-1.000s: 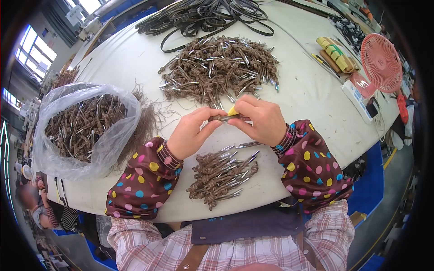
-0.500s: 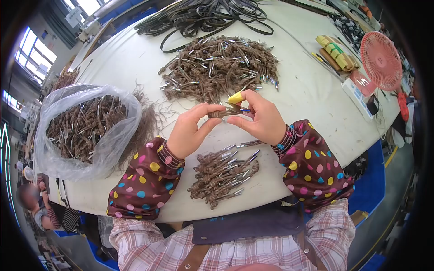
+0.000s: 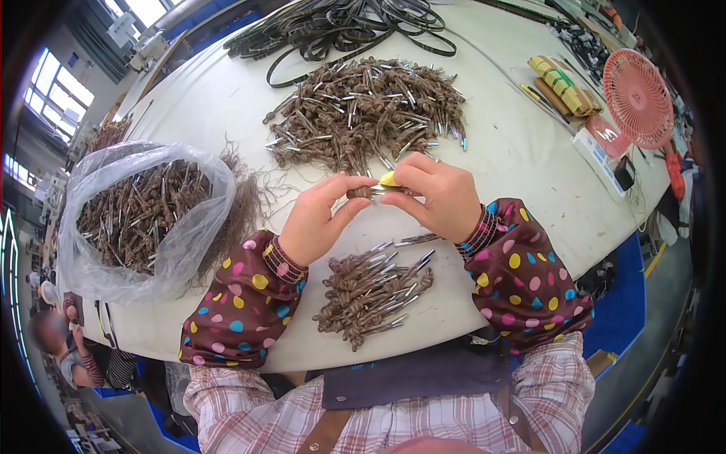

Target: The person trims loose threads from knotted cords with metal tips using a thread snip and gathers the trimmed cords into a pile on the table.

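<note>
My left hand (image 3: pixel 314 216) pinches a knotted brown cord (image 3: pixel 358 193) between thumb and fingers. Just to its right, my right hand (image 3: pixel 442 198) is closed, with thumb and index finger at the cord's metal-tipped end. A small yellow-ended blade (image 3: pixel 389 180) is in the right hand's grip; its exact kind is partly hidden by the fingers. Beyond both hands lies a large heap of knotted brown cords (image 3: pixel 370 106) with silvery tips. Nearer my body, a smaller bunch of the same cords (image 3: pixel 370 291) rests on the white table (image 3: pixel 522 166).
At left, a clear plastic bag (image 3: pixel 215 208) holds many more cords, with loose brown threads (image 3: pixel 246 208) beside it. Black straps (image 3: pixel 340 26) lie at the back. A pink fan (image 3: pixel 637 100) and a yellow-green bundle (image 3: pixel 563 85) are at right. Another person (image 3: pixel 79 356) sits far left.
My right fingers have curled in closer around the cord's end, and less of the yellow-ended blade shows. My left hand is almost unmoved.
</note>
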`<state>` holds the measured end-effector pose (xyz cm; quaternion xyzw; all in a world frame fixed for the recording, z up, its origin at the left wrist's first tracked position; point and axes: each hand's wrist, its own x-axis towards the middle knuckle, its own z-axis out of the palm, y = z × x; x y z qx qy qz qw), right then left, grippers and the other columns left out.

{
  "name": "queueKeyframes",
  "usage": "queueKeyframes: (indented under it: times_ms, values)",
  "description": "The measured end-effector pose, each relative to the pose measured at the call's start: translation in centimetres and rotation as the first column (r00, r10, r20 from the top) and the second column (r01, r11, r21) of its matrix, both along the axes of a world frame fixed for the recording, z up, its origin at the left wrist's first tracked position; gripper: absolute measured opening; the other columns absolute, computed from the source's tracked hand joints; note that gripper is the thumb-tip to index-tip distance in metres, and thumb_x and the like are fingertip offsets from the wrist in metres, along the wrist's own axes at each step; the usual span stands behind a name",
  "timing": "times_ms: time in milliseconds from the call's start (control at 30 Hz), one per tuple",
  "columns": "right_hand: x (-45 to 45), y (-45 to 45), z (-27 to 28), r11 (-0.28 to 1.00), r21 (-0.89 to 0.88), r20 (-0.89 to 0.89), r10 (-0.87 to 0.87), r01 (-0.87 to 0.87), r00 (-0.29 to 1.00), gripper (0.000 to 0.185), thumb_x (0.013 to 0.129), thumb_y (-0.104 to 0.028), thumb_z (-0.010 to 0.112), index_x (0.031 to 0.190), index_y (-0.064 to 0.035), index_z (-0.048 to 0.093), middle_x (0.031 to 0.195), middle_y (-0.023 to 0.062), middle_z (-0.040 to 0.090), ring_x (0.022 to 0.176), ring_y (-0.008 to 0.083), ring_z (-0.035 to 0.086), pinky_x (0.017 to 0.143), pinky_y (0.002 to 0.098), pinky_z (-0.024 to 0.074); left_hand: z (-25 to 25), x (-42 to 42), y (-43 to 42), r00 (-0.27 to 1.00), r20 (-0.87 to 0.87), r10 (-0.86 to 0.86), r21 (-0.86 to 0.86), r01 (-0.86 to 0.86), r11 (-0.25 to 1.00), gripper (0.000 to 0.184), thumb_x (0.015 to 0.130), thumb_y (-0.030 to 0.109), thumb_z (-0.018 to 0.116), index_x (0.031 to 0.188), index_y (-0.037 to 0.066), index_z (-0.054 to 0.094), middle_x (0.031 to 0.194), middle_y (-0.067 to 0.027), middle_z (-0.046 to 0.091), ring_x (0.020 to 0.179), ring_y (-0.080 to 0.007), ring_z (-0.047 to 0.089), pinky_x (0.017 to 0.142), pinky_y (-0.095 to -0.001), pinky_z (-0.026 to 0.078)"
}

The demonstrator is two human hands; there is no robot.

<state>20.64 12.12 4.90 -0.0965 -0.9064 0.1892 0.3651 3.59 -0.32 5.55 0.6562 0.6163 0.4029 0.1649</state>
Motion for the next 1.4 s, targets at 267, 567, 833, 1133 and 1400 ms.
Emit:
queueKeyframes:
  times_ms: [267,567,833,1133,1400]
  values:
    - [-0.1,0.0,-0.3,0.999,0.044,-0.028,-0.019,0.02,0.999,0.017,0.077,-0.029,0.067,0.078,-0.0143,0.061,0.077,-0.0011,0.056,0.06,0.019,0.058,0.051,0.0307,0.0451,-0.2,-0.1,0.1,1.0,-0.007,-0.01,0.016,0.01,1.0,0.025,0.083,0.01,0.061,0.107,0.006,0.061,0.087,-0.0109,0.061,0.078,-0.0247,0.06,0.071,-0.0301,0.046]
    - [0.1,-0.1,-0.2,0.988,-0.153,0.006,0.001,0.0,1.0,0.018,0.078,-0.027,0.068,0.082,-0.0104,0.061,0.08,0.0023,0.058,0.063,0.0203,0.06,0.058,0.0305,0.0493,-0.1,0.0,0.0,1.0,-0.009,-0.012,-0.015,0.012,1.0,0.023,0.084,0.009,0.059,0.107,0.004,0.061,0.09,-0.0104,0.066,0.085,-0.0205,0.063,0.093,-0.0321,0.042]
    - [-0.2,-0.4,0.3,0.829,-0.554,0.024,0.108,-0.077,0.994,0.033,0.076,-0.026,0.072,0.093,-0.0012,0.059,0.08,0.0084,0.061,0.071,0.0184,0.063,0.065,0.0292,0.0532,-0.5,-0.3,-0.1,0.935,0.353,0.027,-0.133,0.022,0.991,0.026,0.09,0.017,0.055,0.111,0.004,0.06,0.085,-0.0051,0.064,0.08,-0.0103,0.058,0.072,-0.0254,0.045]
    - [-0.4,1.0,-1.1,0.627,-0.779,0.063,0.114,-0.023,0.991,0.023,0.078,-0.02,0.069,0.084,0.0001,0.059,0.066,0.0032,0.059,0.061,0.0071,0.055,0.056,0.0219,0.0428,-1.5,-4.9,0.2,0.933,0.291,0.211,-0.214,-0.151,0.965,0.017,0.091,0.014,0.054,0.102,0.004,0.061,0.077,-0.0004,0.059,0.074,-0.0106,0.054,0.077,-0.0258,0.043]
    - [-0.1,1.0,-0.5,0.553,-0.831,0.098,0.258,-0.064,0.961,0.022,0.081,-0.021,0.066,0.083,0.0005,0.059,0.068,0.0044,0.06,0.063,0.0097,0.056,0.058,0.0239,0.0434,-0.8,-4.8,-3.0,0.771,-0.612,0.175,0.046,-0.187,0.981,0.024,0.081,0.015,0.062,0.105,0.009,0.059,0.112,-0.0095,0.056,0.102,-0.0304,0.051,0.095,-0.0422,0.038]
